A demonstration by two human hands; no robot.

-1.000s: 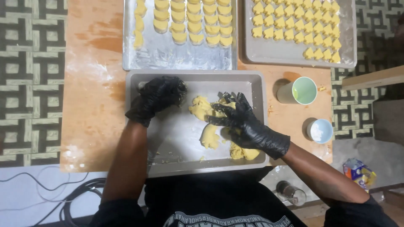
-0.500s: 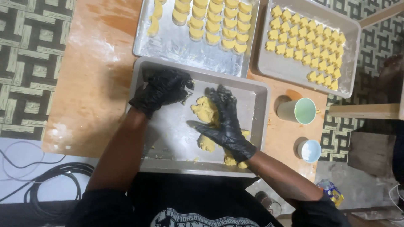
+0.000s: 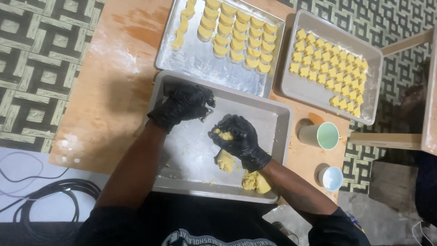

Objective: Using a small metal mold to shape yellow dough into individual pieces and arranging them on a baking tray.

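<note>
Both my hands wear black gloves and work inside a grey metal tray (image 3: 277,132) dusted with flour. My right hand (image 3: 240,140) is closed around a lump of yellow dough (image 3: 224,134) near the tray's middle. My left hand (image 3: 184,105) is curled at the tray's far left corner, with the tip of a small shiny metal tool (image 3: 206,115) showing at its fingers. Two more dough lumps lie in the tray, one (image 3: 225,161) just under my right wrist and one (image 3: 256,181) at the near right corner.
A metal tray (image 3: 200,61) with several round dough pieces and another tray (image 3: 314,98) with several small shaped pieces lie beyond. A green cup (image 3: 321,135) and a small white cup (image 3: 331,178) stand to the right on the wooden board (image 3: 114,91). Black cables (image 3: 54,189) lie at lower left.
My right hand has drawn in from the spread dough and closed on one lump near the tray's middle. My left hand stays at the far left corner. The view has tilted.
</note>
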